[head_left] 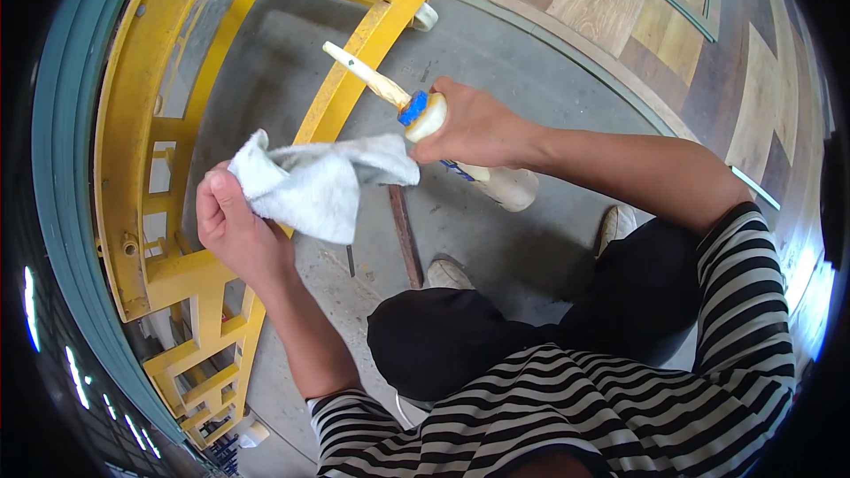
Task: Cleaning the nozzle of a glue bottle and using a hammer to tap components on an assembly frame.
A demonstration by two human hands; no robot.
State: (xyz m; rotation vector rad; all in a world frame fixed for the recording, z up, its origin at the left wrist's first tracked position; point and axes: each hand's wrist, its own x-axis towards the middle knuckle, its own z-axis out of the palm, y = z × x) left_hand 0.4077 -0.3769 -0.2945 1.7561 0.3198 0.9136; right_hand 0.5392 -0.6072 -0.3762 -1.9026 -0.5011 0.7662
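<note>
My left hand (pixel 243 221) is closed on one end of a pale, bluish-white cloth (pixel 314 190), pinching it between thumb and fingers. My right hand (pixel 482 127) wraps around a whitish bottle (pixel 512 189) with a long tapered nozzle (pixel 367 73) pointing up and left. Around the nozzle's base sits a blue collar (pixel 413 109). The cloth stretches across to just below the right hand; whether those fingers also grip its edge is hidden. Both hands are in the air over the grey floor.
A yellow metal frame (pixel 122 204) with bars stands at the left, beside teal edging (pixel 66 150). Wood-patterned panels (pixel 611 9) run along the upper right. On the floor lies a narrow brown strip (pixel 405 239), close to my shoe (pixel 449 273).
</note>
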